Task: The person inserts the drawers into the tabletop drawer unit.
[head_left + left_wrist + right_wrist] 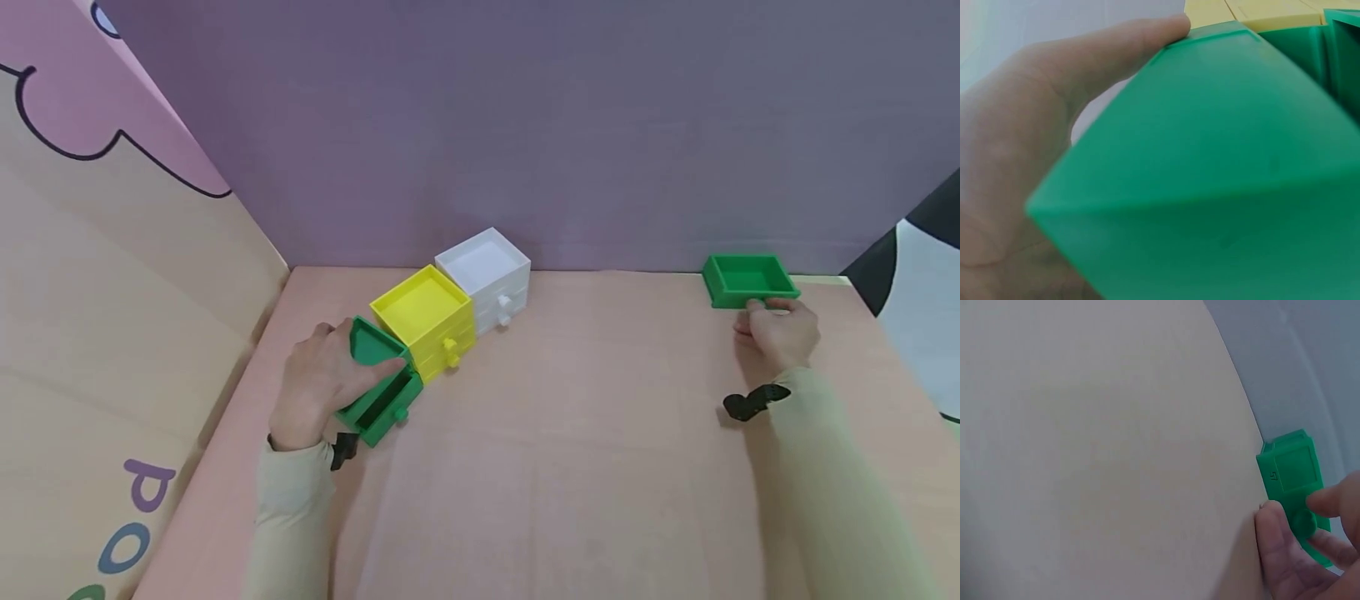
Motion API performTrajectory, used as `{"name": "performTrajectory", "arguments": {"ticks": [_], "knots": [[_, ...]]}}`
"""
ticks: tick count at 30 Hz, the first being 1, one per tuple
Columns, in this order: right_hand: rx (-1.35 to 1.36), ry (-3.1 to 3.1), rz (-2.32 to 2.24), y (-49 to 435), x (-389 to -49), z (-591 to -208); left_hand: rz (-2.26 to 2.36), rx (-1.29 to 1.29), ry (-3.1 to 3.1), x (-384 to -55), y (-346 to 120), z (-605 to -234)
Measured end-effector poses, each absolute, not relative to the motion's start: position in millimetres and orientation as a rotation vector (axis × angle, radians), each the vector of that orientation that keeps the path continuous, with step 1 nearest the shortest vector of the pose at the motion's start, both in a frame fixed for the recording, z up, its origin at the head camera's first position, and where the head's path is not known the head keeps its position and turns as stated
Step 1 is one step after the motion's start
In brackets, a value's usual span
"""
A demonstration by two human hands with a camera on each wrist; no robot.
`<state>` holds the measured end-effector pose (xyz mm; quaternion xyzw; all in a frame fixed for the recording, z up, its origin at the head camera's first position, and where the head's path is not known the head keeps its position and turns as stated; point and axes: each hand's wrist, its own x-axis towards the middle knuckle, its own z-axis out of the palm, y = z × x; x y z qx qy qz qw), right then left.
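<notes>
My left hand (pixel 318 383) grips a small green drawer cabinet (pixel 378 412), its thumb laid across the top and the other fingers at the far side. A lower drawer with a round knob sits in that cabinet, below an open slot. The cabinet's green wall fills much of the left wrist view, the thumb (pixel 1141 37) at its top edge. Far to the right, my right hand (pixel 783 333) holds a loose green drawer (pixel 750 292) by its front, near the back wall. In the right wrist view, fingers surround the drawer's knob (pixel 1304 523).
A yellow two-drawer cabinet (pixel 423 321) stands right against the green one, and a white cabinet (pixel 487 279) adjoins it behind. All are on a pink-covered table (pixel 570 467). A grey-purple wall (pixel 570 133) rises along the back edge, with a printed panel (pixel 97 317) at left.
</notes>
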<state>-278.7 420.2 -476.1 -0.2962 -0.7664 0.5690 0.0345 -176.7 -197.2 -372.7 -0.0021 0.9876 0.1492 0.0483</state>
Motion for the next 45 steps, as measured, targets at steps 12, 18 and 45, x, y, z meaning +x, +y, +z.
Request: {"name": "performTrajectory", "arguments": {"ticks": [12, 18, 45], "knots": [[-0.757, -2.382, 1.681, 426, -281, -481, 0.448, -0.010, 3.018, -176, -199, -372], [-0.710, -2.439, 1.544, 431, -278, -481, 0.457, -0.004, 3.012, -176, -197, -373], [-0.712, -2.298, 1.729, 407, -233, -474, 0.456, -0.007, 3.028, -177, -198, -374]]}}
